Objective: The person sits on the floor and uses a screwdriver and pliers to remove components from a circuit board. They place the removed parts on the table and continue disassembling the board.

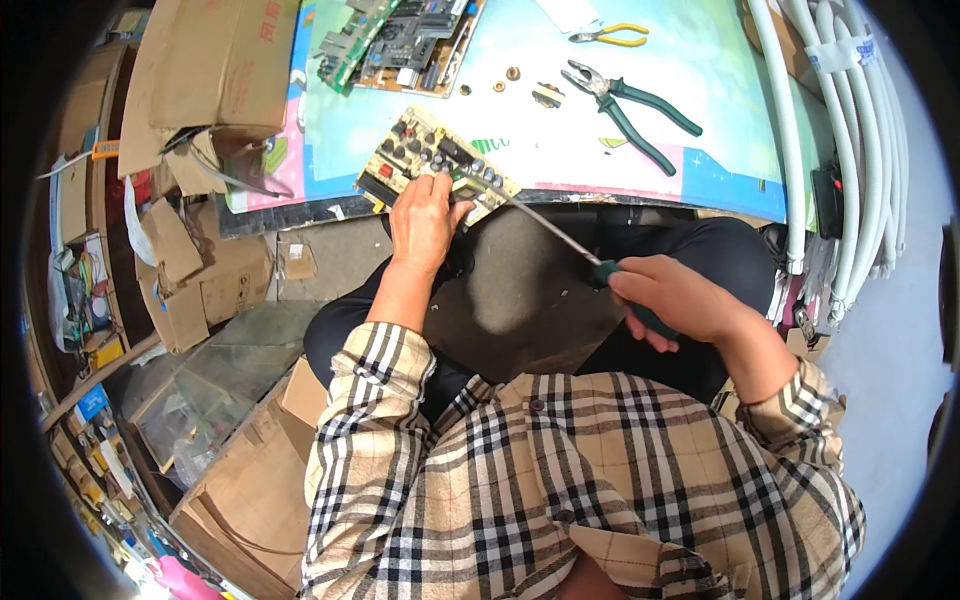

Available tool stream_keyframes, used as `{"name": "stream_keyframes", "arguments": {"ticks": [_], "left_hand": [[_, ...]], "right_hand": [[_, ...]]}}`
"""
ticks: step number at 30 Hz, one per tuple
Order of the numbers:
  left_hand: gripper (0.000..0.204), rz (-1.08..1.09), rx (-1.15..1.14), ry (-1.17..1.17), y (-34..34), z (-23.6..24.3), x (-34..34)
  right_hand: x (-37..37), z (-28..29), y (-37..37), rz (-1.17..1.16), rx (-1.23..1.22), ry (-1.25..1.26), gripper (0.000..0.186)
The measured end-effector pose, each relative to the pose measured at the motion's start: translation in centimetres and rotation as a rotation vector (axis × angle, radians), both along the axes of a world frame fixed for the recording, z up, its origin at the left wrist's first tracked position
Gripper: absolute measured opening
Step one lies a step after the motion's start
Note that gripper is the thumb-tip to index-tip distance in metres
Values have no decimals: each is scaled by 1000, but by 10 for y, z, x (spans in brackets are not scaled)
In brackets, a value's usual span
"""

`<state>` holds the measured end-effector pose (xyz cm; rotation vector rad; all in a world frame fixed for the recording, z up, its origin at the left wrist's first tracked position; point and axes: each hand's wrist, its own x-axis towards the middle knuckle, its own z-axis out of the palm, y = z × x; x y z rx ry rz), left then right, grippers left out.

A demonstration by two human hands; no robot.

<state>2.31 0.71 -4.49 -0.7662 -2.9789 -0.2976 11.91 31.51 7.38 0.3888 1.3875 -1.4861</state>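
Observation:
A tan circuit board (402, 158) crowded with capacitors and other parts lies at the near edge of the table. My left hand (425, 222) grips its near side, with the fingers over the components. In my right hand (680, 300) is a screwdriver (560, 234) with a dark green handle. Its long shaft slants up and left, and the tip meets the right part of the board among the components; exactly what it touches is too small to tell. Dark green-handled pliers (635, 112) lie on the table to the right of the board, jaws apart.
Yellow-handled cutters (610, 37) and a few small loose parts (547, 95) lie on the table (560, 150). More circuit boards (415, 45) are stacked behind. Cardboard boxes (220, 75) stand at the left, and white tubes (848, 150) run along the right.

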Motion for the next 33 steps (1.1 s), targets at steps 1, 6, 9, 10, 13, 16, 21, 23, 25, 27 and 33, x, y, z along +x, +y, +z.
{"name": "stream_keyframes", "arguments": {"ticks": [1,6,9,10,13,16,21,23,25,27,33], "left_hand": [[37,-9,-4,31,-1,-1,-2],[29,-53,-76,112,-8,-10,6],[28,-115,-120,209,-15,-17,8],[27,-115,-114,215,-16,-19,8],[25,-111,-91,226,-17,-20,8],[24,-106,-81,211,-16,-20,9],[11,-115,-56,235,-13,-18,9],[11,-114,-48,240,-13,-18,10],[11,-112,-42,247,-12,-17,11],[12,-117,-36,256,-13,-17,11],[13,-147,-21,273,-12,-14,10]], "right_hand": [[1,11,3,96,149,124,30],[14,13,19,297,653,903,22],[6,13,12,347,736,989,22],[4,13,10,361,759,1042,23],[-2,19,8,453,838,1112,29],[-7,39,8,501,868,1165,32],[-11,47,3,482,912,1313,34],[-17,43,3,483,906,1379,35],[-23,43,5,544,913,1424,36],[-33,43,8,616,904,1481,37],[-87,45,12,837,823,1673,31]]}}
